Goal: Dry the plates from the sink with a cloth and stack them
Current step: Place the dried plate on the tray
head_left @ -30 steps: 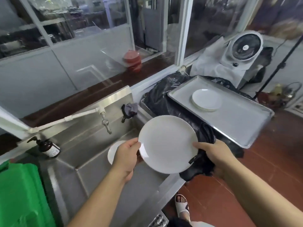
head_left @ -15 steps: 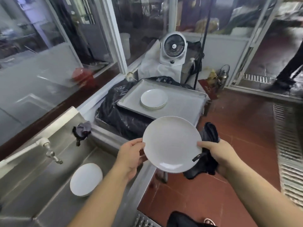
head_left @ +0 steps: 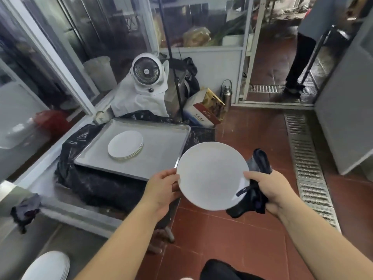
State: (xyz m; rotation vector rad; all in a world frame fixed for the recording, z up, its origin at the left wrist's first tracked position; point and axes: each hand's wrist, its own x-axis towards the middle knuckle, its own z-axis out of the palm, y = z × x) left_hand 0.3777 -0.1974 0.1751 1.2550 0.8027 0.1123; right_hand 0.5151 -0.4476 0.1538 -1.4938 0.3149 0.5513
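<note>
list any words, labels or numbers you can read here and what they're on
Nothing can be read for certain.
Red and white cardboard box on the floor by the fan: dark characters on its white side, too blurred to read.
White round fan: a small centre badge, too small to read.
White round plate held in both hands: no print visible.

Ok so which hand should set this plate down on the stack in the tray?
Probably the left hand. It grips the plate on the side nearest the tray and the stack, and holds nothing else. The right hand also clutches the dark cloth and is farther away.
</note>
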